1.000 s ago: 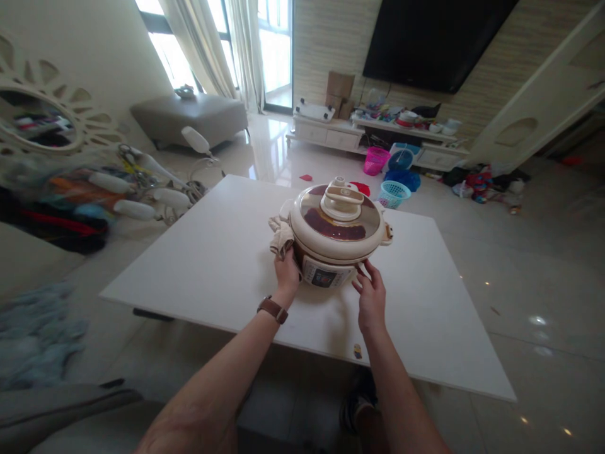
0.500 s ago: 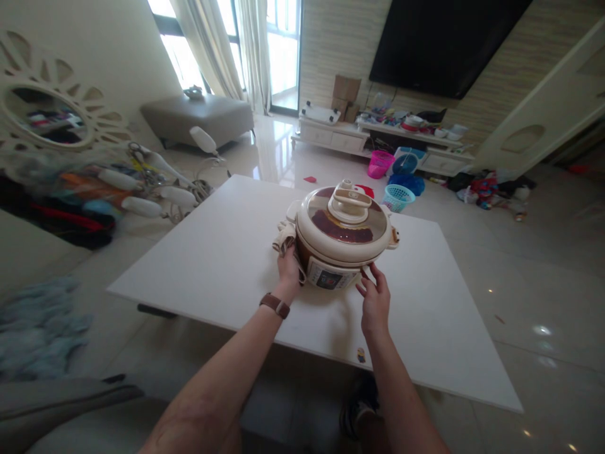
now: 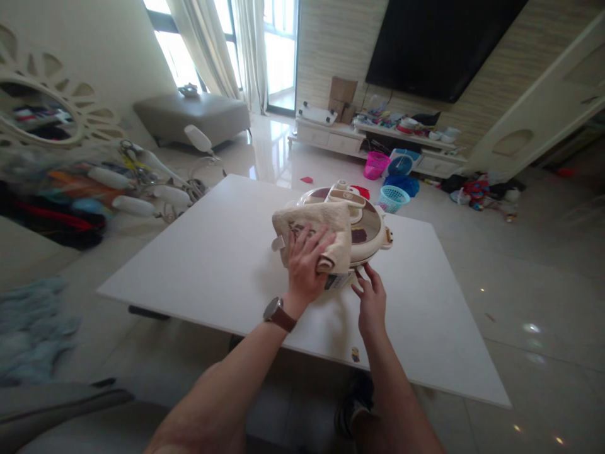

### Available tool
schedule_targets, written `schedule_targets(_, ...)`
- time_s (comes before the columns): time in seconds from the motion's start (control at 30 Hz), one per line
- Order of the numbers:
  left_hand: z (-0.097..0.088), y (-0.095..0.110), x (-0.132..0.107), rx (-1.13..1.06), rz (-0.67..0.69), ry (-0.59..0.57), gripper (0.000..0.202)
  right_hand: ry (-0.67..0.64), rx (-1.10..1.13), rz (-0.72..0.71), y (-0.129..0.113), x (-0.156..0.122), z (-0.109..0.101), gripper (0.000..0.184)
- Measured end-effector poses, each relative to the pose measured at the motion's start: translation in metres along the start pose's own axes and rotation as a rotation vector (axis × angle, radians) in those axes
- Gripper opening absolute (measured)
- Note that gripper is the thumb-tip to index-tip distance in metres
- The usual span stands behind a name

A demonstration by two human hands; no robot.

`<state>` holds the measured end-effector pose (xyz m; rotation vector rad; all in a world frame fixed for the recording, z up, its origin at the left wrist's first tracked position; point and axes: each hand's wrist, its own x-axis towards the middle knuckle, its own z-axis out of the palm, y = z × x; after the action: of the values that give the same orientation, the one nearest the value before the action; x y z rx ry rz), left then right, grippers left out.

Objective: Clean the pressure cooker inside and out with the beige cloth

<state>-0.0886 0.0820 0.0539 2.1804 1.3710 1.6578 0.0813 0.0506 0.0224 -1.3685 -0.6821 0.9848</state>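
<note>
A cream and brown electric pressure cooker (image 3: pixel 373 234) sits on the white table (image 3: pixel 208 252), its lid closed and its handle (image 3: pixel 347 194) on top. Against the cooker's left and front side, my left hand (image 3: pixel 309 258) presses a folded beige towel (image 3: pixel 336 221) with brown print, fingers spread over the fabric. The towel covers part of the lid and most of the control panel (image 3: pixel 334 281). Low on the cooker's front right, my right hand (image 3: pixel 371 299) has its fingertips at the rim, with fingers curled and thumb apart.
A small sticker (image 3: pixel 355 354) is on the table's near edge. Past the far edge, a blue basket (image 3: pixel 393 199) and a pink basket (image 3: pixel 377 165) stand on the floor. A lamp with white shades (image 3: pixel 135 206) is at the left.
My left hand has moved from the cooker's left side up over its front, and the bunched towel is now spread across lid and panel. My right hand stays at the rim.
</note>
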Motion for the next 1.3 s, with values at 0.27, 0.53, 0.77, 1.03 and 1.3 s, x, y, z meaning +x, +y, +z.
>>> schedule_targets(0.27,0.006,-0.009,0.002,0.066,0.005,0.036,0.051,-0.023,-0.010,0.013,-0.001,-0.001,-0.003,0.065)
schedule_targets(0.53,0.011,-0.020,0.026,-0.055,-0.251,0.253,0.044,-0.050,0.005,0.041,-0.001,-0.002,-0.003,0.068)
schedule_targets(0.77,0.006,0.038,0.020,0.173,0.035,-0.233,0.048,-0.009,0.042,0.060,-0.004,0.009,-0.014,0.053)
schedule_targets(1.03,0.007,-0.021,-0.007,0.061,-0.047,0.065,0.050,0.084,0.144,0.131,-0.007,0.017,-0.019,0.042)
schedule_targets(1.3,0.011,-0.031,-0.037,-0.026,-0.070,0.140,0.057,0.066,0.151,0.126,-0.012,0.014,-0.007,0.040)
